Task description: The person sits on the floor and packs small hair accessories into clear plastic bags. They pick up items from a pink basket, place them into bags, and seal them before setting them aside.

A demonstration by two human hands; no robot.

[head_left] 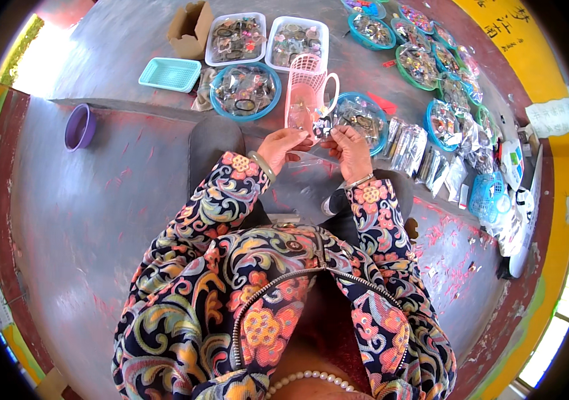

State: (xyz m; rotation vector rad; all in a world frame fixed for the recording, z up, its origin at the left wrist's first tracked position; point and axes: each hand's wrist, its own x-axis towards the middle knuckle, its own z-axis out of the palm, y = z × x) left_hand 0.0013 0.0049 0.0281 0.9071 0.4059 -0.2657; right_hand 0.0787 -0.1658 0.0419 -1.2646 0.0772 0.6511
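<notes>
We find both hands raised together over the person's lap, in front of the pink basket (309,83). The left hand (280,148) and the right hand (350,148) meet on a small clear packet (316,127), each with fingers pinched narrow on it, thumbs on top; the packet sits between the fingertips, just below the pink basket's rim. It appears glossy, thin and crinkled, with a small dark, glinting item inside; what the item is we cannot tell at this size. We judge the handling of this packet to be mid-way: it is in hand, not yet set down in any container. Much similar stock already lies sorted: two white trays (266,39) and several blue bowls (245,90) on the grey floor (104,173) hold heaps of like packets, and a row of flat packets (431,163) lies to the right. A teal tray (170,73) looks unfilled, and so does a purple bowl (80,127) well apart on the left. How much remains we cannot tell.
</notes>
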